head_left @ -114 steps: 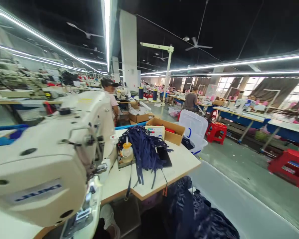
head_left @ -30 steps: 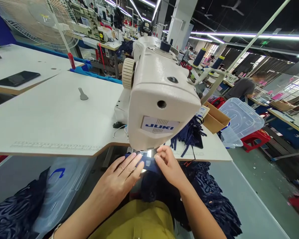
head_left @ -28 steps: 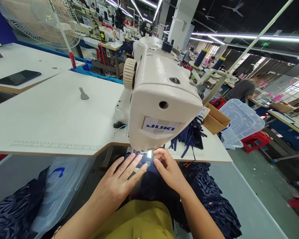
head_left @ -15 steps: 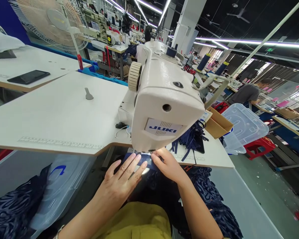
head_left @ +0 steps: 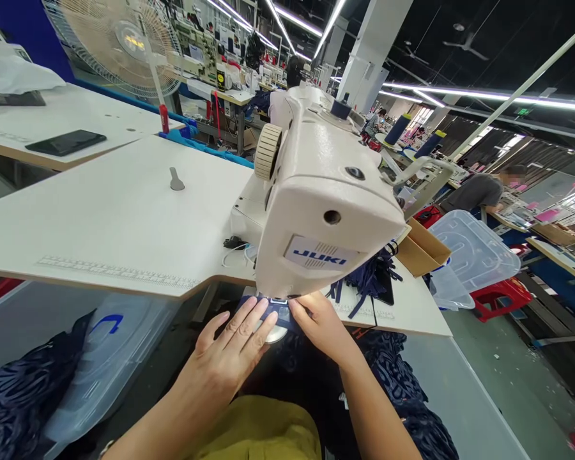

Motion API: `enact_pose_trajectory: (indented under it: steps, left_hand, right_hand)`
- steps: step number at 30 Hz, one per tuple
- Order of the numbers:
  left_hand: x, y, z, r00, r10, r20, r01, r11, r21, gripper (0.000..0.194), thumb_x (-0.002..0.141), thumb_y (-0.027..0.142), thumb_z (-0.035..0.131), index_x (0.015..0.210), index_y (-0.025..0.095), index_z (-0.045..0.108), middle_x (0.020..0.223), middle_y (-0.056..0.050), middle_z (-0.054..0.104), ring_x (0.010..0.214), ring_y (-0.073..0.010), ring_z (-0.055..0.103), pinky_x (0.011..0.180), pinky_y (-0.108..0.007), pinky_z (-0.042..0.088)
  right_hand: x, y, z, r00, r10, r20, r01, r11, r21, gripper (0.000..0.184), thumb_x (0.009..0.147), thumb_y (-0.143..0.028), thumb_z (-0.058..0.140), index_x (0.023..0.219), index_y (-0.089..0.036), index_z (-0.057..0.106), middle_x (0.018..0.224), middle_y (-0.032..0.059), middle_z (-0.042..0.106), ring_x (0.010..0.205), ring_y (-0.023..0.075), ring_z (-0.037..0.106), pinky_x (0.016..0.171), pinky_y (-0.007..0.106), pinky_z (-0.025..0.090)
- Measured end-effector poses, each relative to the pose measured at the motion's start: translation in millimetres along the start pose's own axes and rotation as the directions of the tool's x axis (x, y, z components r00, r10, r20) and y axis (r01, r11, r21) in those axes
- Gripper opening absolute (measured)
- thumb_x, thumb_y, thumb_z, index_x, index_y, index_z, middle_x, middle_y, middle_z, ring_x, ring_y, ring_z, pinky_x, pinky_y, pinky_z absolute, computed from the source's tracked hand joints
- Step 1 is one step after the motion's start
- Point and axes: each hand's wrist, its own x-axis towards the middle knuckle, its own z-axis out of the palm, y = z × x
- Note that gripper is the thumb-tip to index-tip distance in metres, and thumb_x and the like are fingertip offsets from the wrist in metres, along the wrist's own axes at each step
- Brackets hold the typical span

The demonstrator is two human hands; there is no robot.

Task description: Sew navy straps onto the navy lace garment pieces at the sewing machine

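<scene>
Navy cloth [head_left: 282,317] underlies the splayed left hand [head_left: 232,351], right hand [head_left: 324,327] curled, its grip unclear.

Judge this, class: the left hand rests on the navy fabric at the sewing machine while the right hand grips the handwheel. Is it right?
Not quite: the head view shows the right hand at the navy fabric, not on the handwheel. The left hand does rest there.

Sewing machine [head_left: 335,211] at centre, its head above a fabric piece [head_left: 283,317]; left hand [head_left: 232,351] on the fabric's left part, right hand [head_left: 323,326] at its right edge. Left: tabletop [head_left: 110,211]; beyond it, a phone [head_left: 67,142] on an adjoining table [head_left: 134,115], a fan [head_left: 119,45] behind. Right: strips [head_left: 374,278], then a box [head_left: 421,249], then a bin [head_left: 453,291].
</scene>
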Motion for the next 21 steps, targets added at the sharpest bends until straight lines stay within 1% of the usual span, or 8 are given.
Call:
enact_pose_trajectory:
  steps: [6, 11, 21]
  left_hand:
    - [-3.2, -2.4, 3.5, 1.0, 0.022, 0.004, -0.022, 0.999, 0.034, 0.039, 0.095, 0.028, 0.048, 0.133, 0.022, 0.05, 0.134, -0.007, 0.056, 0.122, -0.0198, 0.054, 0.11, -0.038, 0.022]
    - [-3.9, -1.9, 5.0, 1.0, 0.029, -0.009, -0.028, 0.998, 0.05, 0.039, 0.094, 0.028, 0.049, 0.133, 0.022, 0.05, 0.134, -0.007, 0.056, 0.123, -0.018, 0.053, 0.113, -0.037, 0.019]
    - [-1.6, 0.8, 2.6, 1.0, 0.006, 0.003, -0.006, 0.999, 0.038, 0.039, 0.094, 0.028, 0.048, 0.133, 0.021, 0.05, 0.134, -0.007, 0.056, 0.121, -0.0201, 0.055, 0.111, -0.039, 0.02]
  right_hand:
    - [0.7, 2.8, 2.4, 1.0, -0.001, -0.004, 0.001, 1.0, -0.011, 0.022, 0.096, -0.02, 0.044, 0.076, -0.02, 0.053, 0.091, 0.0026, 0.059, 0.084, 0.0144, 0.054, 0.078, 0.026, 0.042]
    - [1.9, 2.7, 3.1, 1.0, 0.021, -0.016, -0.021, 1.0, -0.004, 0.026, 0.095, -0.02, 0.043, 0.071, -0.02, 0.052, 0.087, 0.0028, 0.06, 0.082, 0.0148, 0.055, 0.076, 0.026, 0.042]
    - [0.9, 7.2, 5.1, 0.998, 0.058, -0.016, -0.058, 0.998, -0.003, 0.027, 0.093, -0.021, 0.044, 0.067, -0.02, 0.049, 0.084, 0.0032, 0.059, 0.081, 0.0158, 0.055, 0.073, 0.027, 0.042]
